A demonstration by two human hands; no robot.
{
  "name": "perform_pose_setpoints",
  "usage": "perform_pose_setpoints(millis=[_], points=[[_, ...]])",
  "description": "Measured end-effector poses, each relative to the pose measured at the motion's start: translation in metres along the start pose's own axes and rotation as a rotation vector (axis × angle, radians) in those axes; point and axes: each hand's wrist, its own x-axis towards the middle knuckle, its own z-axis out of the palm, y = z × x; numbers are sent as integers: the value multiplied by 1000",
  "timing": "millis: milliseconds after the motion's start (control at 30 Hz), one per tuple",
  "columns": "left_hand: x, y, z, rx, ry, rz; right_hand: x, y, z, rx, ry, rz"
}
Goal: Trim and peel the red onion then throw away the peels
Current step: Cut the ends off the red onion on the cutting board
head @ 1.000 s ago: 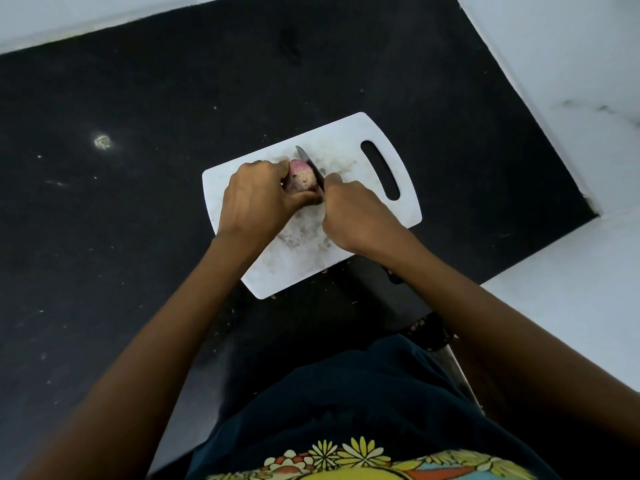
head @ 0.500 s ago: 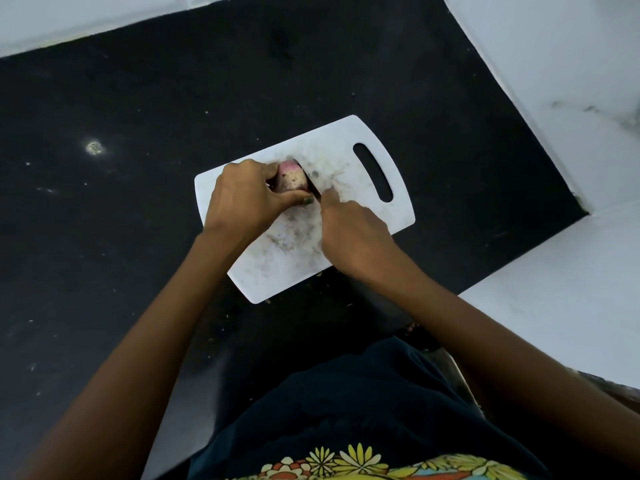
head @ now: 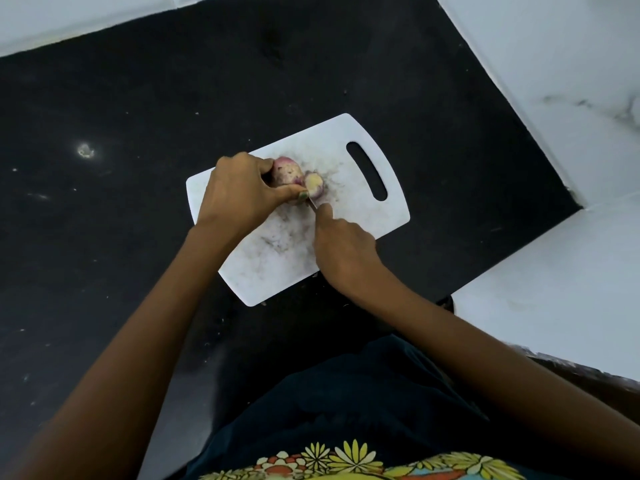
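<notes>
Now the left hand is gripping the onion on the board, the right hand clenching a mostly hidden knife beside the cut end; the thumb is sitting close, risking a nick if the blade slips.

Scuffed plastic board (matt counter)

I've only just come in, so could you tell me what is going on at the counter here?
A person is trimming a small red onion on a white plastic cutting board that lies on a black countertop. The left hand steadies the onion, while the right hand holds a knife, mostly hidden. A cut-off end piece lies right beside the onion, pale face up. The skin looks still on.
</notes>
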Motion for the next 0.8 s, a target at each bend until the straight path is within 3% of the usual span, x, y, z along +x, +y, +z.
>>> perform_pose_setpoints(millis=[400,567,800], points=[[-28,-7,1,-59,52,-26,2,12,3,84,1,-38],[-36,-11,4,-10,91,-37,3,22,-1,400,272,31],[-35,-17,13,33,119,-72,37,17,-8,774,215,209]])
